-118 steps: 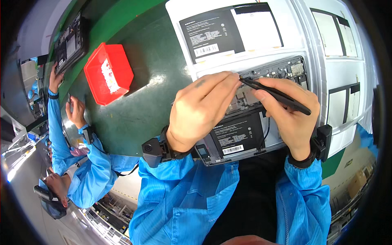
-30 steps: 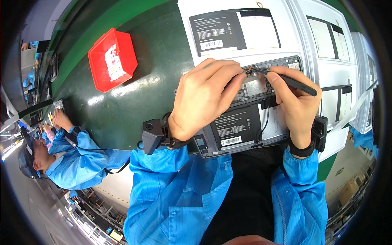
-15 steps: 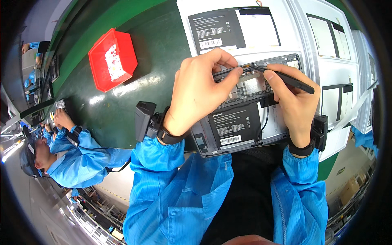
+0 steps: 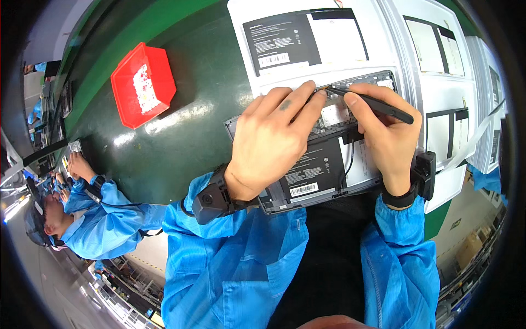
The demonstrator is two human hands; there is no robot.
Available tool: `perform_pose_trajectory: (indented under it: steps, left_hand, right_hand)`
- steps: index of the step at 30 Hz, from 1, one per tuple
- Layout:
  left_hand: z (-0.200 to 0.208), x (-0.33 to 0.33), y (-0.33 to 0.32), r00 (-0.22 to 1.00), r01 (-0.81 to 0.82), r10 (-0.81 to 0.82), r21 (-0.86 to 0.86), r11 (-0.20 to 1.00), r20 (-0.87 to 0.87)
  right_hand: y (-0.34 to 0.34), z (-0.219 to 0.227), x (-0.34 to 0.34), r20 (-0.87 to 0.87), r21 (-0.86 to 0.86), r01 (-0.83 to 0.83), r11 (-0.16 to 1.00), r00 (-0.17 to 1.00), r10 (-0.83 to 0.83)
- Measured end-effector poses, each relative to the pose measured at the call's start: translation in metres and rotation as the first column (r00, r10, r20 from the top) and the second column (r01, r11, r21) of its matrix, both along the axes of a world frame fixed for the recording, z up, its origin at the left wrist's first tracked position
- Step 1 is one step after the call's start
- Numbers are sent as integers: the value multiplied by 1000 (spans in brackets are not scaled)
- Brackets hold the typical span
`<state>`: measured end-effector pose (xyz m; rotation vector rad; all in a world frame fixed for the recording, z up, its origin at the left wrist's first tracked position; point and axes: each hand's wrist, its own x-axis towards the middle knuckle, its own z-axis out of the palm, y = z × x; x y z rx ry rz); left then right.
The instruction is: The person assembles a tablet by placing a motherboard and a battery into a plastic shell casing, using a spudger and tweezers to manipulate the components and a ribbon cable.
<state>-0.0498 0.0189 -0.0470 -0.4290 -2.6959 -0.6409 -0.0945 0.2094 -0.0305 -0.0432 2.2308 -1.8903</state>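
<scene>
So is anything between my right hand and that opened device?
Nothing visible but the black tweezers in your right hand, their tips near the far edge of the opened device. Your left hand is close beside the tips, not between.

Tweezers (image 4: 389, 109): black all over.
Laptop (image 4: 298, 207): dark grey frame, silvery patches among the parts inside.
Fitted battery (image 4: 313, 171): black on the left with rows of small white print and a white barcode patch; white on the right.
Cable (image 4: 350, 156): black.
Loose battery (image 4: 279, 43): similar black-and-white split, barcode patch included, plus a black band topping the white half.
Tray (image 4: 378, 33): plain white.
Bin (image 4: 163, 71): bright red.
Bin contents (image 4: 143, 90): mostly white.
Desk (image 4: 203, 60): deep green, streaked with whitish glare.
Jacket (image 4: 183, 263): bright blue, faint fine stripes.
Wrist straps (image 4: 399, 199): black.
Co-worker's sleeve (image 4: 109, 193): bright blue.
Co-worker's cap (image 4: 35, 222): very dark.
</scene>
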Motion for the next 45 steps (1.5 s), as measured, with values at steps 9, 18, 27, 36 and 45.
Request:
perform_pose_trajectory:
  steps: [9,18,27,36,45]
  left_hand:
    - [2,2,-4,998,46,-47,38,998,33]
    - [-3,4,-11,999,48,-50,64,997,21]
    - [-5,5,-11,999,46,-46,66,997,-1]
    - [-4,4,-11,998,39,-41,58,998,45]
    - [3,4,-9,998,22,-26,52,998,61]
  right_hand:
    - [5,-1,1,-46,72,-61,996,997,64]
    - [-3,2,-3,-104,165,-114,980,986,132]
    - [-1,1,-3,-124,203,-108,973,983,135]
    - [0,0,-4,-93,188,-119,975,986,139]
    - [-2,-1,-6,-4,14,-18,1000,1000,18]
